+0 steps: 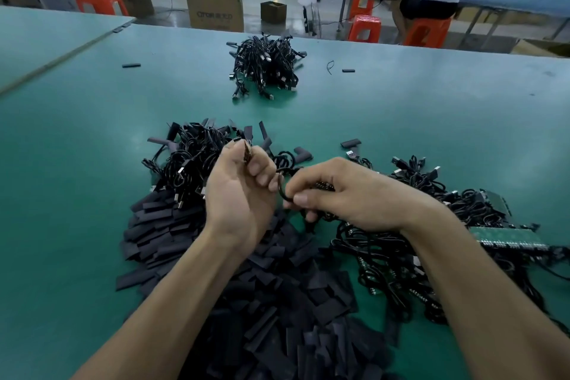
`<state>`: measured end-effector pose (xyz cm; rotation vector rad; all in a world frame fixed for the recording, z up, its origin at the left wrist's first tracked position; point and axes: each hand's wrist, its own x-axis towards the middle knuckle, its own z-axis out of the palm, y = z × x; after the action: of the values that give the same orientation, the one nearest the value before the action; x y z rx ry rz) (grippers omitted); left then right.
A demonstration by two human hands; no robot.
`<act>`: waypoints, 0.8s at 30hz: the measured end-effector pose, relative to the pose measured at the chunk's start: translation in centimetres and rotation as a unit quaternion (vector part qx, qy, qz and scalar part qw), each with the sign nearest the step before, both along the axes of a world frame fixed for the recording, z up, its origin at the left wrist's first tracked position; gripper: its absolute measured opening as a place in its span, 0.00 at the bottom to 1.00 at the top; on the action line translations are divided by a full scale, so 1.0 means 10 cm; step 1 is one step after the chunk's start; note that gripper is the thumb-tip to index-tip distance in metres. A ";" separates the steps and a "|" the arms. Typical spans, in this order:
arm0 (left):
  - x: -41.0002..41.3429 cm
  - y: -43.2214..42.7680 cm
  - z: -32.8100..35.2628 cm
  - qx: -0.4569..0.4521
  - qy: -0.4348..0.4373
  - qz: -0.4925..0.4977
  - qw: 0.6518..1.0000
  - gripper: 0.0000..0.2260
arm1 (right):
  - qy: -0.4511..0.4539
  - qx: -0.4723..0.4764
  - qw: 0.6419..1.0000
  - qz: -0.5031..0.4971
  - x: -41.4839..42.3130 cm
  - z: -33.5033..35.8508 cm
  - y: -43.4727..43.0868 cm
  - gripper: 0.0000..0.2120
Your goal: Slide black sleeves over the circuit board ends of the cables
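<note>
Head view — left hand (pixel 240 191) pinches 1 circuit board (pixel 247 151); right hand (pixel 342 191) grips a cable (pixel 282 192) (looped).

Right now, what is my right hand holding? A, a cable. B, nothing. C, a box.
A: the right hand pinches a loop of cable between thumb and fingers, while the left hand grips a board end.

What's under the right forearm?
Tangled black cables with green circuit boards on the green table. The right forearm covers the pile's middle, so what lies there cannot be seen.
</note>
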<state>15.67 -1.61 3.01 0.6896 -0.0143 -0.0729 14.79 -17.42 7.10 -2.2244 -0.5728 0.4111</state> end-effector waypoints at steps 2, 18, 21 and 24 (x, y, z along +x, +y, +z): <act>0.01 0.04 0.04 -0.032 0.006 -0.004 0.999 0.13 | 0.001 -0.090 0.996 0.014 0.00 0.01 0.03 0.10; 0.09 0.46 0.33 -0.121 -0.047 0.043 0.991 0.14 | -0.170 -0.095 0.882 -0.429 0.21 -0.14 -0.20 0.08; 0.09 0.43 0.32 -0.019 -0.072 0.098 0.992 0.11 | -0.247 -0.087 0.837 -0.480 0.21 -0.15 -0.21 0.09; 0.09 0.43 0.30 0.099 -0.139 0.145 0.975 0.09 | -0.278 -0.160 0.829 -0.458 0.19 -0.20 -0.16 0.09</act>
<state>16.57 2.69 6.00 0.8912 -0.1758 0.3068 16.65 -19.07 5.13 -2.6263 0.3662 -0.7091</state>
